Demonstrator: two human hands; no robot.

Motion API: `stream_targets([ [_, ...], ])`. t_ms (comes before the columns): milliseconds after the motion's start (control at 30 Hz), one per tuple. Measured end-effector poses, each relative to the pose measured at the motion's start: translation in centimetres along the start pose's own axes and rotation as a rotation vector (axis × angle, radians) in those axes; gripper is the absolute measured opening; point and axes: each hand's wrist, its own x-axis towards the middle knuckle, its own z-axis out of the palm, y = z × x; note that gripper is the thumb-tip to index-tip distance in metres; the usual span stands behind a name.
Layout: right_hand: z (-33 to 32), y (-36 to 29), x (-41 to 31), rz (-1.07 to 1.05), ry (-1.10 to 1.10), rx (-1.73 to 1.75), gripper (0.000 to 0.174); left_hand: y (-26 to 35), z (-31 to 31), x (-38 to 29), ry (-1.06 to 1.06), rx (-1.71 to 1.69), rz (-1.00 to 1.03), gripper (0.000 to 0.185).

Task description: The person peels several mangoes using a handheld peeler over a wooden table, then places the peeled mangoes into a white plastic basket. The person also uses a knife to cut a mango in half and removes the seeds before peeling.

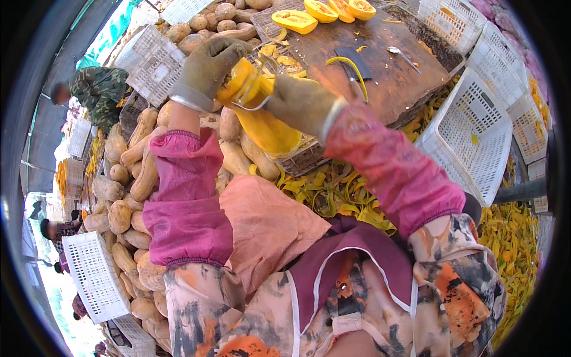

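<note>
My left hand (pixel 214 67), in a dirty work glove, grips the upper end of a peeled orange squash (pixel 272 129). Against the squash's side, my right hand (pixel 303 102), also gloved and blurred, holds a peeler (pixel 254 105) with a curved metal edge. Strips of peel hang about the tool. On the brown board (pixel 401 71) beyond lie a cleaver (pixel 353 62) with a long peel strip (pixel 352 67) over it, and a metal spoon (pixel 403 58). Several cut squash halves (pixel 294 21) rest at the board's far edge, cut faces up, seeds showing in some.
Unpeeled squashes (pixel 120 216) are heaped at the left. A white plastic crate (pixel 473 134) stands at the right, with more crates behind it. Peel strips (pixel 330 192) cover the ground below the board. A person in camouflage clothing (pixel 100 93) bends at the upper left.
</note>
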Motion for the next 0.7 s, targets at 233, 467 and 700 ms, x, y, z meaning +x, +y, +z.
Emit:
stream_targets([
  [233,5.9,5.1,-7.7,-0.438,0.185,0.017,0.044,-3.2,-2.5,-2.2,0.117,-0.118,-0.18,0.021],
  [467,3.3,0.0,-7.4,0.19,-0.292,-0.071,0.041,-1.8,-2.0,-1.2,0.141,0.071,-0.167,0.031],
  [700,2.5,-0.7,-0.1,-0.171,-0.111,-0.021,0.044,-2.9,-1.7,0.4,0.211,0.417,-0.223,0.042],
])
